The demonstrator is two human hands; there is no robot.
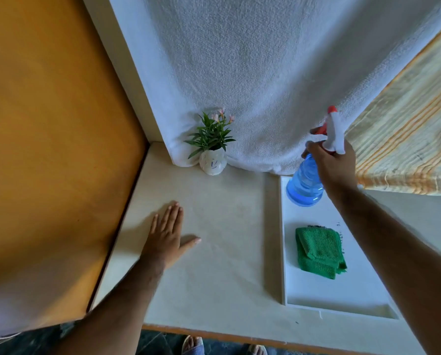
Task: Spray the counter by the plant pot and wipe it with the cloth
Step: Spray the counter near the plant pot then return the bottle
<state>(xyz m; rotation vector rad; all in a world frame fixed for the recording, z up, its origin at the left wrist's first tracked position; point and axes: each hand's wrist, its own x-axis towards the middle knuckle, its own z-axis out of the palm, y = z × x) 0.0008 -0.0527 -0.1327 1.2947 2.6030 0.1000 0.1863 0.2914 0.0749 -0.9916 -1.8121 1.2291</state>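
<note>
- Right hand (334, 165) grip closed round neck of spray bottle (307, 181), a finger on the red trigger; bottle held up off the white tray (283, 252), right of centre.
- Bottle's long axis tilted: blue base toward lower left, white head w/ red nozzle tip toward top of frame.
- Left hand (166, 237) flat & open on tabletop (222, 221), palm down, holding nothing, lower left of centre.
- Green cloth (320, 252) folded, lying in tray, below the bottle grip, apart from it.
- Plant pot (212, 162) upright at tabletop's back, centre frame, against white towel (239, 73); well left of bottle.
</note>
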